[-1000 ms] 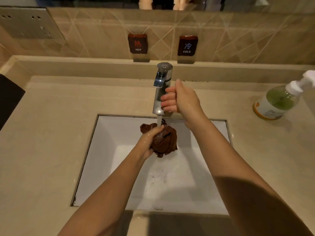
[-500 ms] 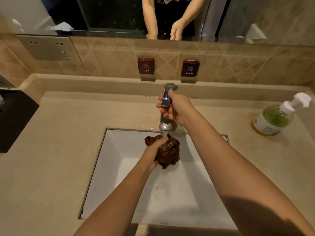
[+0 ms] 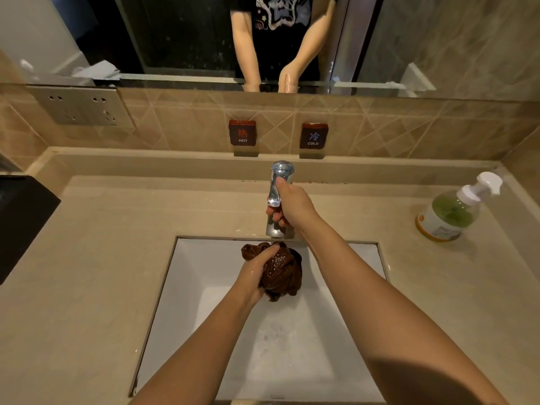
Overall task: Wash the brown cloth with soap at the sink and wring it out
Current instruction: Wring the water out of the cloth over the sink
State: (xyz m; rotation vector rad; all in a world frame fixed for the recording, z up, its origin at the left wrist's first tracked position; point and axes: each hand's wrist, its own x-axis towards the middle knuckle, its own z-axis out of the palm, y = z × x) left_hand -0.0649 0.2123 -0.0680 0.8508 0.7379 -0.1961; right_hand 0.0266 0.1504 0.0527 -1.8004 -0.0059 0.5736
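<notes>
Beige counter (image 3: 87,287), white sink (image 3: 187,287): left fingers (image 3: 264,254) clamp brown cloth (image 3: 283,270), right fingers (image 3: 273,213) curl round tap (image 3: 279,173).

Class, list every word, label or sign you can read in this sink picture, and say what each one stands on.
"热" over "HOT": left brown plaque on the tiled wall.
"冷" over "COLD": right brown plaque on the same wall.
Soap bottle: the label print is too small and blurred to read.
Reflected shirt: a white graphic, no readable words.
</notes>
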